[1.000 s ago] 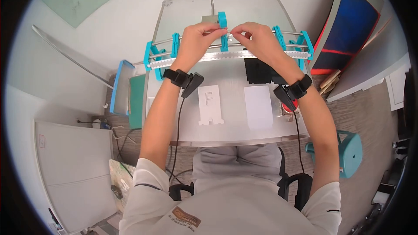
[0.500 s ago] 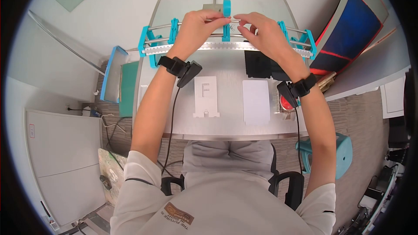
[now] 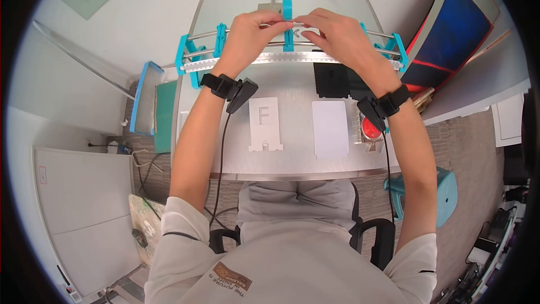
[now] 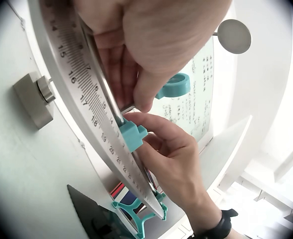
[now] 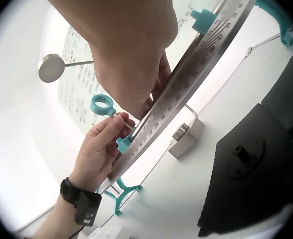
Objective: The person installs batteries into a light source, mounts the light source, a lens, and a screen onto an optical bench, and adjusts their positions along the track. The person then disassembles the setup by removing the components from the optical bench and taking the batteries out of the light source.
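On the table stands a rail bench with a long white ruler (image 3: 281,57) along its front and teal sliders on metal bars. A teal ring holder (image 3: 287,9) rises on a thin metal rod (image 5: 123,121) above the middle slider (image 3: 288,40). Just below the ring, my left hand (image 3: 247,32) pinches that rod between thumb and fingertips. My right hand (image 3: 340,36) is at the slider's right side, its index fingertip close to the left fingertips. Its thumb stands apart from the index finger, and a small metal wing screw (image 3: 296,32) shows between them.
Nearer on the table lie a white card with a printed F (image 3: 264,124), a blank white card (image 3: 331,129) and black plates (image 3: 332,81). A red round object (image 3: 371,128) is by the right wrist. A teal stool (image 3: 447,197) stands on the floor at right.
The right thumb and index finger, together at the wing screw a second ago, have spread apart, and the index has moved toward the rod. The left hand keeps its pinch. The head view has shifted.
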